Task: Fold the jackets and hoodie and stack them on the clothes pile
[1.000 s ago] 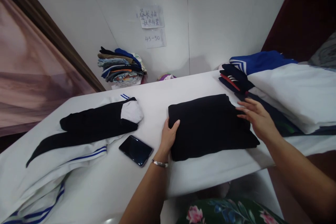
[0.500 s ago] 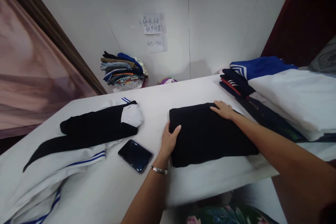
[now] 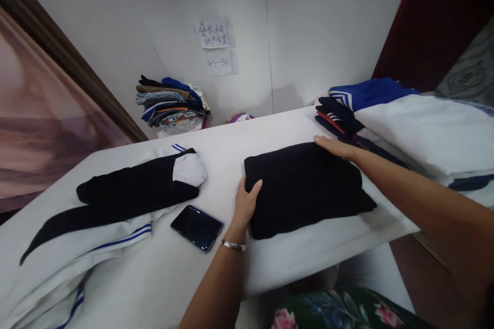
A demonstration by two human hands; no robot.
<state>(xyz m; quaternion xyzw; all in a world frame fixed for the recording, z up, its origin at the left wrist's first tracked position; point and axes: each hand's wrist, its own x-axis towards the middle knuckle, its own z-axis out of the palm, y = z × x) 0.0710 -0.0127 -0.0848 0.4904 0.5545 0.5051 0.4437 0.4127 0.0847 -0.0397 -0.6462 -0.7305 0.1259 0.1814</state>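
Observation:
A folded black garment (image 3: 304, 190) lies as a rough rectangle on the white table (image 3: 154, 277). At its left edge is my left hand (image 3: 247, 203), with the thumb over the top and the fingers along the side, partly hidden; it grips that edge. My right hand (image 3: 334, 147) rests open at the garment's far right edge, fingers stretched out flat and pointing left. The garment's lower right corner sticks out a little. Just left of my left wrist lies a dark phone (image 3: 197, 227), screen up.
Black and white clothing with blue stripes (image 3: 131, 185) is spread on the left. A stack of folded clothes (image 3: 173, 105) stands by the wall. More clothes, including a white and blue garment (image 3: 417, 123), are piled on the right. Paper notes (image 3: 216, 33) hang on the wall.
My right hand has shifted along the garment's far edge, its fingers now closer together. The garment's right side is drawn in, showing a jutting corner. The view has moved slightly right.

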